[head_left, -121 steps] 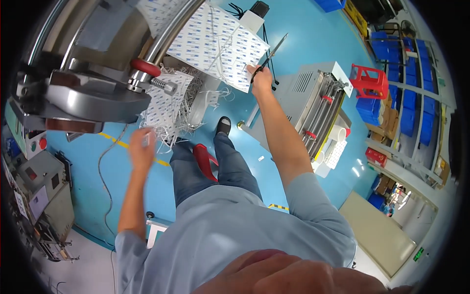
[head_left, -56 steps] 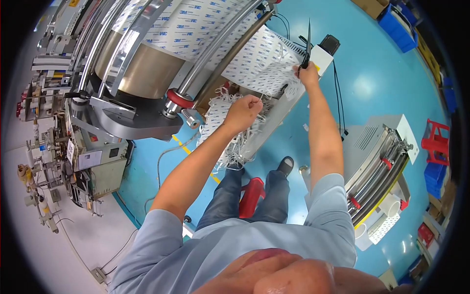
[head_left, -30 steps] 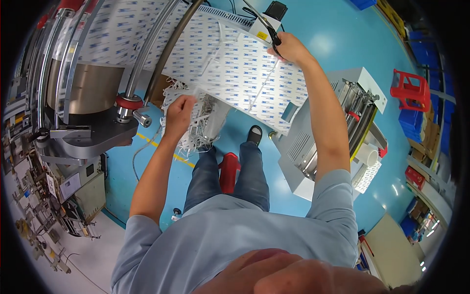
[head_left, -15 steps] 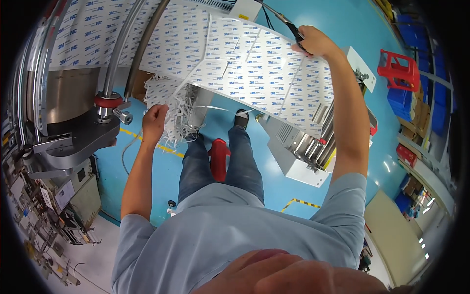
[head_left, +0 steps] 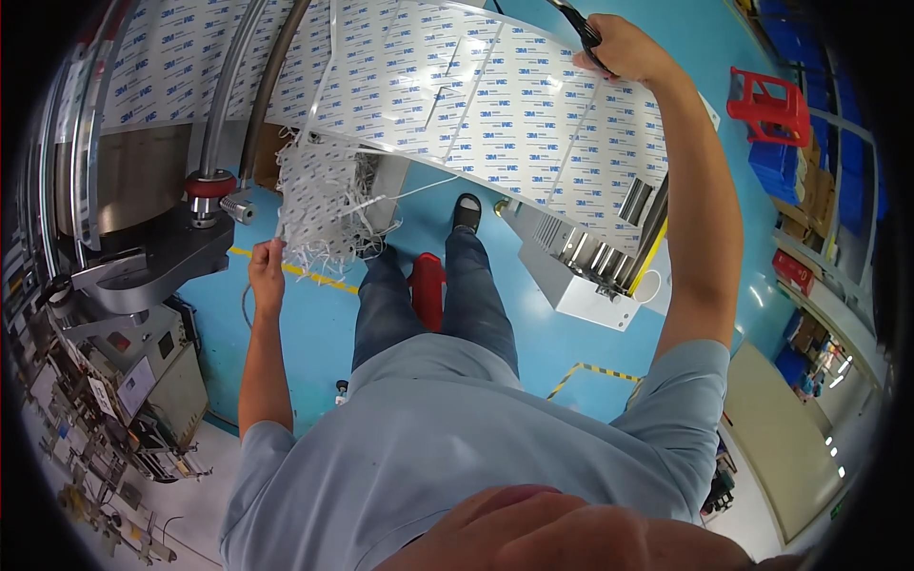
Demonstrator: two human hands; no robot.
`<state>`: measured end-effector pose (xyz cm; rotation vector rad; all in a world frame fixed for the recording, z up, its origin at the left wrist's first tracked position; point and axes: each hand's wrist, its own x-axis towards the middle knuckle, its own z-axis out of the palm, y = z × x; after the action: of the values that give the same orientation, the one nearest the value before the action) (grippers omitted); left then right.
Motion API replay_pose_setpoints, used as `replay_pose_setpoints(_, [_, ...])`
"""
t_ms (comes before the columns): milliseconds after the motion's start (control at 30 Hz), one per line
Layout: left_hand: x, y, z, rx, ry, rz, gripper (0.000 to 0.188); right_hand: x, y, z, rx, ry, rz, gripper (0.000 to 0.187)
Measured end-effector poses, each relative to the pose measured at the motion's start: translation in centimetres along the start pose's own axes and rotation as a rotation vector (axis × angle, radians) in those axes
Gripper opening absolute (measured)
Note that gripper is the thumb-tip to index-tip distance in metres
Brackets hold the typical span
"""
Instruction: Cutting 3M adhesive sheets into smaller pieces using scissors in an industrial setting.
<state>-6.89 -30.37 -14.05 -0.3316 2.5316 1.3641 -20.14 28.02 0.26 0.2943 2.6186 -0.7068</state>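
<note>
Your right hand (head_left: pixel 624 49), at the far right, is closed on the black handles of the scissors (head_left: pixel 586 36); the blades run out of view at the far side, so their setting cannot be told. Fingers of the same hand meet the far edge of the printed sheet (head_left: pixel 524 119).

Your left hand (head_left: pixel 268 274), lower and to the left, has its fingers pinched together on a narrow white strip (head_left: pixel 329 57), which runs away over the left part of the sheet. The pinch itself is small in view.

The sheet, white with blue marks, extends from the roller frame on the left across to your right arm. Thin lines cross it; whether creases or cuts, you cannot tell from here. Its near right corner overlaps the grey roller machine (head_left: pixel 581 285) in view; contact is not determinable.

On the left stand a steel rod (head_left: pixel 231 86) with a red collar (head_left: pixel 211 187) and a metal drum (head_left: pixel 129 176). A heap of white scrap (head_left: pixel 328 205) hangs below the near edge of the sheet, just beside your left hand.

A red seat (head_left: pixel 427 293) shows between your legs. At the far right, a red stool (head_left: pixel 769 107) stands near blue bins (head_left: pixel 776 169).
</note>
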Motion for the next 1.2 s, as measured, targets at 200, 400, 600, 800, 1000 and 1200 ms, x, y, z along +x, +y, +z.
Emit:
replay_pose_setpoints(200, [-0.1,-2.1,-0.9,0.128,0.04,-0.013,0.026,-0.3,-0.2,-0.2,0.023,-0.007,0.016,0.022])
replay_pose_setpoints(400, [-0.4,-2.8,-3.1,0.202,0.066,-0.123,0.033,-0.1,0.1,-0.5,0.032,-0.038,-0.003,0.02])
replay_pose_setpoints(600, [-2.2,-1.4,-2.7,0.032,-0.019,-0.144,0.031,-0.8,-0.5,-1.0,0.043,-0.026,0.033,0.02])
replay_pose_setpoints(800, [-2.9,0.7,-3.5,-0.013,-0.065,-0.15,0.03,-0.7,-1.1,-1.0,0.019,-0.021,0.016,0.021])
replay_pose_setpoints(1000, [-2.2,0.1,-5.2,-0.085,-0.114,-0.134,0.028,0.3,-1.1,-0.1,-0.144,0.065,-0.037,0.018])
replay_pose_setpoints(1200, [1.3,-4.1,-9.1,-0.03,-0.198,-0.168,0.025,1.1,-2.7,-0.2,-0.153,-0.026,0.05,0.019])
